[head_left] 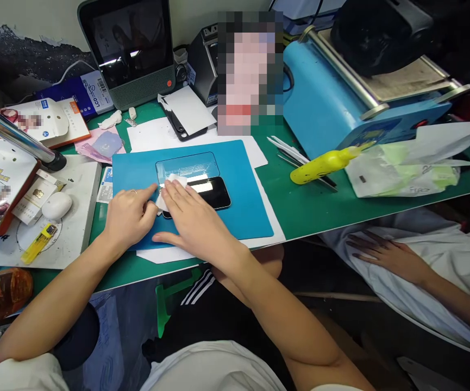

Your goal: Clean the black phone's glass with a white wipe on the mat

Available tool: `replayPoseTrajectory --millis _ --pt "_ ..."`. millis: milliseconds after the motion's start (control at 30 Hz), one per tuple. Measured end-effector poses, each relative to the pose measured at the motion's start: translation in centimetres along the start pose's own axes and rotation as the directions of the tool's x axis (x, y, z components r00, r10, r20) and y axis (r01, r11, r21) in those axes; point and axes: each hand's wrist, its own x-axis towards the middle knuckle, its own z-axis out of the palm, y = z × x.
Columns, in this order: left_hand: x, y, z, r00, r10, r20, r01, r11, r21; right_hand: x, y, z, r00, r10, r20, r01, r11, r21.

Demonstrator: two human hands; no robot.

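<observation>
A black-screened smartphone point(216, 196) lies on a blue mat point(246, 163). Just behind it is a clear screen protector point(186, 163) with a dark outline. My right hand point(196, 220) lies across the phone's left part, its fingers together and pressing a white tissue point(181, 179) down, thumb out to the side. My left hand point(131, 217) rests at the mat's left side, its index finger pointing to the tissue and phone edge, the other fingers curled under. Nothing shows between its index finger and thumb. The phone's left end is mostly covered.
A yellow bottle point(320, 165) lies on thin tools, beside a tissue pack point(406, 171) and a blue machine point(324, 98). A smart display point(129, 49) stands behind. Boxes, a yellow lighter point(39, 244) and a lamp post point(23, 136) crowd the left. Another person's hand point(389, 258) rests at right.
</observation>
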Motion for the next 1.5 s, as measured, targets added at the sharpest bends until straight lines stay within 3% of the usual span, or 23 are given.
replayPoseTrajectory --millis 167,400,633,767,933,1067,1267,1500 --pt "-0.1 -0.1 0.0 1.0 0.02 -0.019 -0.02 1.0 -0.008 0.1 -1.4 0.4 1.0 -0.005 -0.023 0.005 1.0 -0.005" --pt "-0.1 0.1 -0.2 0.999 0.049 -0.011 -0.049 0.999 -0.023 -3.2 -1.1 0.3 0.995 -0.088 -0.044 0.088 0.996 -0.004" --pt "-0.2 0.3 0.0 0.999 0.046 0.024 -0.046 0.999 0.004 -7.2 2.5 -0.4 0.997 0.033 -0.064 -0.031 0.999 0.029" --pt "-0.2 0.4 0.0 0.998 0.047 0.045 -0.048 0.999 0.015 -8.1 4.9 -0.9 0.991 0.129 -0.045 -0.127 0.99 0.057" --pt "-0.2 0.3 0.1 0.998 0.045 0.053 -0.045 0.999 0.009 -6.6 6.4 -1.2 0.982 0.189 -0.01 -0.188 0.978 0.095" --pt "-0.1 0.3 -0.1 0.997 0.015 0.074 -0.014 1.0 -0.007 -4.8 6.2 -1.5 0.981 0.194 0.019 -0.195 0.975 0.111" --pt "0.0 0.5 -0.3 0.995 -0.032 0.092 0.029 0.999 0.033 -2.3 3.2 -1.3 0.992 0.104 0.076 -0.11 0.99 0.085" --pt "0.0 0.4 -0.3 0.999 -0.023 0.026 0.022 0.999 0.038 0.0 -0.4 -0.3 1.0 -0.001 0.021 0.0 0.998 0.055"
